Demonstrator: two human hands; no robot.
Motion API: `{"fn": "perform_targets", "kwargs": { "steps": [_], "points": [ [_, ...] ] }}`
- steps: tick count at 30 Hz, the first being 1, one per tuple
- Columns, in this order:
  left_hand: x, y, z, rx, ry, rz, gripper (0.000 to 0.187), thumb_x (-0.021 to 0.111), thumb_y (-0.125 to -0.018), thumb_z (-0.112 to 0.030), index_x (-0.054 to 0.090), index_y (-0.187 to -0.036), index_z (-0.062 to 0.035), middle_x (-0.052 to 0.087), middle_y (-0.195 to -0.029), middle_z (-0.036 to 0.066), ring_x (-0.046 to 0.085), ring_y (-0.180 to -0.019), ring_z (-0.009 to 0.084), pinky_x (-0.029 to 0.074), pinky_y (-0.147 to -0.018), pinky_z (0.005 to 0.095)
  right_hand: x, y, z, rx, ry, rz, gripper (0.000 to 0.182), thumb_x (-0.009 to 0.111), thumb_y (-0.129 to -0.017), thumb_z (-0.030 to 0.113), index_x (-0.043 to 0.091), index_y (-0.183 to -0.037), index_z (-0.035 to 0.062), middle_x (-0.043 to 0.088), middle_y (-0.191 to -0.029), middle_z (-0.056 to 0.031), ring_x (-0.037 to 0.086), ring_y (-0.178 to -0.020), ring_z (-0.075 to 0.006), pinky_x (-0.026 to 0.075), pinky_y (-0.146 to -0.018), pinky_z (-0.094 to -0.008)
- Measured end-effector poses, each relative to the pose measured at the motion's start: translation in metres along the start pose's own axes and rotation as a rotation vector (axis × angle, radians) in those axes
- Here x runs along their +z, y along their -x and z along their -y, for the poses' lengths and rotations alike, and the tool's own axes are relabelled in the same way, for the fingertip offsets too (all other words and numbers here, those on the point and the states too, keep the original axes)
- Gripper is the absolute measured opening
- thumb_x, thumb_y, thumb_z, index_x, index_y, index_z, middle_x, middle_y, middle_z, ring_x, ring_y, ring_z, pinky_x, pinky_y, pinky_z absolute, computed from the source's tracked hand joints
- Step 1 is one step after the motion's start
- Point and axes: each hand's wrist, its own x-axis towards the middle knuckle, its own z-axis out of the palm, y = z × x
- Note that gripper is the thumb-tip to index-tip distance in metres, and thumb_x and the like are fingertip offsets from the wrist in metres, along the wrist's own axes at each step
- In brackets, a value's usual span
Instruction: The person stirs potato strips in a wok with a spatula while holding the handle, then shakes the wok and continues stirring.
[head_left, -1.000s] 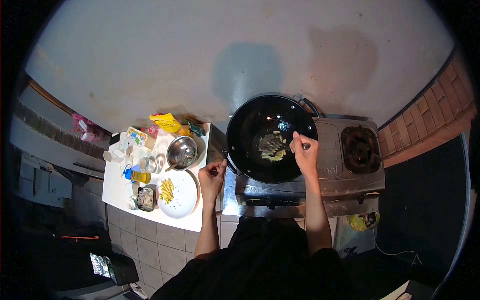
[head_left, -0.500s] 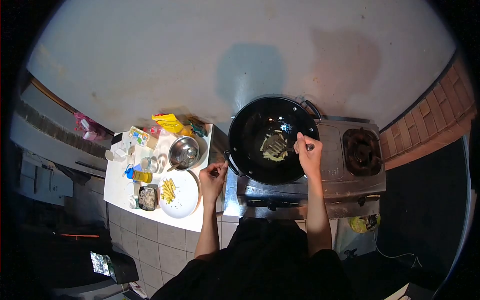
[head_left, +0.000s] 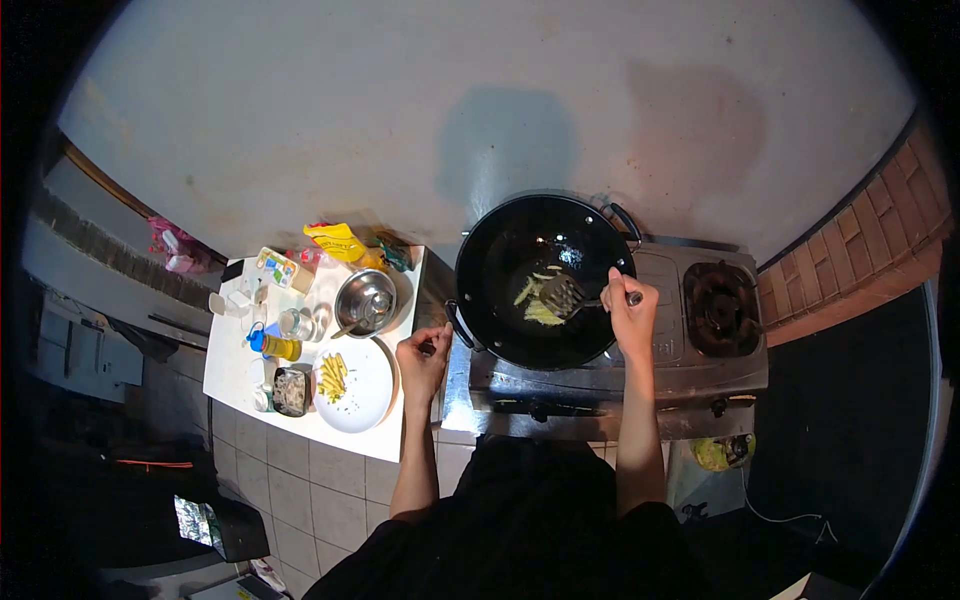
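Note:
A black wok (head_left: pixel 510 240) with two loop handles stands on the left part of the metal stove. Pale yellow strips of food (head_left: pixel 541 313) lie at its bottom. My right hand (head_left: pixel 630 308) is closed around the handle of a slotted spatula (head_left: pixel 563 296), whose blade is among the strips. Beside the wok's left handle (head_left: pixel 463 326), my left hand (head_left: pixel 425 358) has its fingers curled together; what they hold is too small and dark to name. To its left is a white plate (head_left: pixel 370 395) with more yellow strips (head_left: pixel 332 377).
The white table (head_left: pixel 320 432) also bears a steel bowl (head_left: pixel 366 302), a yellow bottle (head_left: pixel 280 347), a dark container (head_left: pixel 292 391), jars and a yellow packet (head_left: pixel 336 241). A second burner (head_left: pixel 721 308) is on the right. A wall rises behind the stove.
The spatula blade has shifted to the right in the wok, and my right hand has moved slightly right with it. The strips are spread differently. My left hand has stayed beside the wok's handle.

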Motion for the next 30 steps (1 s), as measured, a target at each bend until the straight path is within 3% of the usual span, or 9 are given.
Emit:
{"fn": "perform_targets", "kwargs": {
  "steps": [8, 10, 17, 20, 23, 25, 30],
  "points": [
    [0.003, 0.001, 0.006, 0.004, 0.05, -0.022, 0.026, 0.068, -0.084, -0.019, 0.066, -0.08, 0.0062, 0.056, -0.063, 0.003, 0.047, -0.062, 0.0085, 0.04, -0.059, 0.0245, -0.007, 0.004, 0.012, 0.02, 0.015, 0.013, 0.044, 0.052, -0.094, 0.015, 0.037, -0.054, 0.0042, 0.035, -0.051, 0.0049, 0.03, -0.048, -0.0029, 0.021, -0.043, -0.0233],
    [0.006, 0.001, 0.011, 0.08, 0.082, -0.077, 0.019, 0.069, -0.083, -0.014, 0.067, -0.077, 0.0031, 0.05, -0.057, -0.003, 0.04, -0.053, 0.0031, 0.032, -0.048, 0.0199, -0.006, 0.007, 0.011, 0.04, 0.009, 0.02, 0.044, 0.052, -0.094, 0.015, 0.037, -0.053, 0.0043, 0.035, -0.051, 0.0048, 0.03, -0.048, -0.0029, 0.021, -0.043, -0.0233],
    [0.001, -0.004, 0.013, 0.096, 0.06, -0.041, 0.016, 0.068, -0.083, -0.012, 0.067, -0.077, 0.0026, 0.05, -0.057, -0.003, 0.041, -0.052, 0.0026, 0.032, -0.047, 0.0196, 0.0, 0.014, 0.01, 0.043, -0.033, 0.019, 0.045, 0.052, -0.094, 0.012, 0.037, -0.051, 0.0041, 0.035, -0.048, 0.0036, 0.03, -0.045, -0.0036, 0.021, -0.043, -0.0237],
    [-0.004, -0.012, 0.017, -0.034, 0.067, 0.072, 0.02, 0.068, -0.084, -0.015, 0.066, -0.078, 0.0045, 0.057, -0.064, 0.002, 0.047, -0.063, 0.0071, 0.039, -0.056, 0.0243, 0.004, 0.014, 0.029, 0.019, -0.1, -0.028, 0.047, 0.051, -0.093, 0.01, 0.035, -0.05, 0.0046, 0.036, -0.048, 0.0026, 0.03, -0.044, -0.0041, 0.021, -0.042, -0.0242],
    [0.0, -0.02, 0.027, 0.085, 0.153, 0.054, 0.014, 0.068, -0.082, -0.011, 0.067, -0.079, 0.0025, 0.05, -0.057, -0.004, 0.041, -0.053, 0.0023, 0.032, -0.048, 0.0193, 0.001, 0.013, 0.043, 0.003, -0.115, 0.006, 0.046, 0.052, -0.093, 0.01, 0.038, -0.049, 0.0033, 0.037, -0.048, 0.0017, 0.032, -0.044, -0.0045, 0.022, -0.042, -0.0246],
    [-0.001, -0.024, 0.021, 0.153, 0.21, 0.035, 0.015, 0.069, -0.082, -0.012, 0.067, -0.08, 0.0023, 0.052, -0.059, -0.003, 0.043, -0.054, 0.0023, 0.033, -0.048, 0.0192, 0.002, 0.012, 0.049, 0.016, -0.019, -0.001, 0.046, 0.053, -0.092, 0.01, 0.04, -0.049, 0.0022, 0.038, -0.048, 0.0019, 0.032, -0.045, -0.0044, 0.022, -0.042, -0.025],
    [-0.003, -0.033, 0.023, 0.106, 0.18, 0.094, 0.016, 0.068, -0.083, -0.014, 0.067, -0.081, 0.0023, 0.054, -0.06, -0.001, 0.045, -0.054, 0.0035, 0.035, -0.048, 0.0197, 0.004, 0.005, 0.058, 0.012, 0.185, -0.007, 0.043, 0.056, -0.091, 0.012, 0.045, -0.052, -0.0013, 0.038, -0.048, 0.0034, 0.032, -0.047, -0.0042, 0.023, -0.043, -0.0263]
  ]
}}
